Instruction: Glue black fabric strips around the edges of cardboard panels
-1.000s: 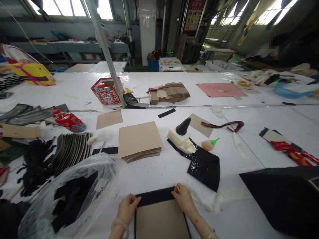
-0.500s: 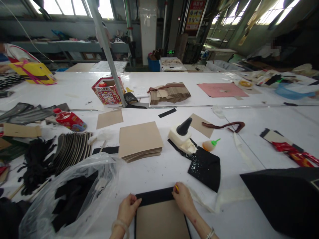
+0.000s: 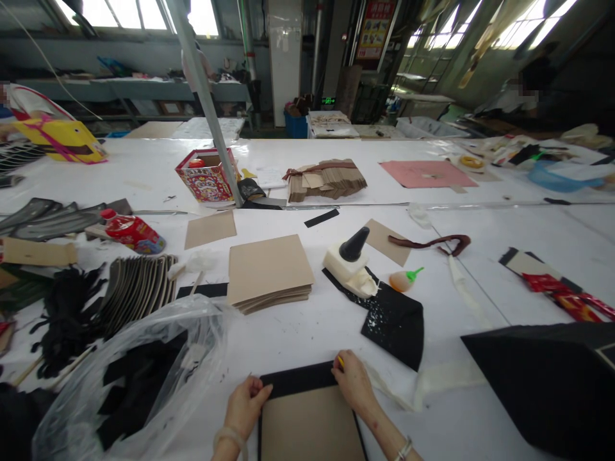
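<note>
A tan board (image 3: 310, 426) with narrow black edging lies at the bottom of the head view. Across its top runs a black strip (image 3: 300, 378). My left hand (image 3: 246, 403) pinches the strip's left corner between thumb and fingers. At the strip's right end, my right hand (image 3: 353, 381) is closed on its edge, and a small yellow item (image 3: 341, 362), too small to name, pokes out between the fingers. Beyond the hands sits a stack of tan boards (image 3: 270, 269). To its right, a white glue container (image 3: 350, 269) with a black cone rests on a speckled black sheet (image 3: 398, 326).
A clear plastic bag (image 3: 202, 326) with black pieces lies left, beside curved grey strips (image 3: 137, 288) and a red bottle (image 3: 132, 230). An orange squeeze bottle (image 3: 402, 280) is right of the glue. A large black panel (image 3: 542, 378) covers the right front. A metal post (image 3: 206, 102) rises midway.
Both hands keep their hold on the strip with almost no movement. The whole view has shifted very slightly.
</note>
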Demonstrator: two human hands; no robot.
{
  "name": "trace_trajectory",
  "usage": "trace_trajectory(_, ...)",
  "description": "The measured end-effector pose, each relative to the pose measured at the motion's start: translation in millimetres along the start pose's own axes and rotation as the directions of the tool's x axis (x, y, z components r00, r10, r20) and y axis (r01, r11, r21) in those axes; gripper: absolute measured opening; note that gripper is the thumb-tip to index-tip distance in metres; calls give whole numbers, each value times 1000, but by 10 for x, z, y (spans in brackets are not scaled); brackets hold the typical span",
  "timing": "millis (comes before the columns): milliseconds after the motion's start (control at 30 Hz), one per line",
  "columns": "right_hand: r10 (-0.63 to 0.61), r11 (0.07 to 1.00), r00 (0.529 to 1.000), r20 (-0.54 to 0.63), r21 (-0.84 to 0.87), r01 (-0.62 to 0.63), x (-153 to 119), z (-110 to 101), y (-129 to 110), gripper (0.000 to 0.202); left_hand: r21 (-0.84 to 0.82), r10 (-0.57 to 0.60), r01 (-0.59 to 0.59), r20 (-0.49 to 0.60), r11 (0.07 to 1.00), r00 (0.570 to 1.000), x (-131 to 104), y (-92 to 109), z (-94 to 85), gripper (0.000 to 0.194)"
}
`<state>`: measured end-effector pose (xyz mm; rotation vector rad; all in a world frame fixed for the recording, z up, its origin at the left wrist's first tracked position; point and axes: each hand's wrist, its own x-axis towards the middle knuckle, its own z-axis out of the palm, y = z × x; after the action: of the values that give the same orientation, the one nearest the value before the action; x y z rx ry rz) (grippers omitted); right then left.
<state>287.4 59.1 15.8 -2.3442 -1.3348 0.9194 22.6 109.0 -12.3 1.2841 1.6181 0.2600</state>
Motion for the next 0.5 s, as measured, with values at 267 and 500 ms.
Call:
trace_trajectory(267, -8, 999, 1000, 15, 37, 8, -57, 17, 18, 14, -18, 32, -32, 26, 999, 999, 37, -68, 27, 38)
trace_trajectory(500, 1, 998, 1000, 15, 66, -2, 5, -45, 43, 10, 0, 37, -37, 45, 999, 998, 41, -51, 13, 37)
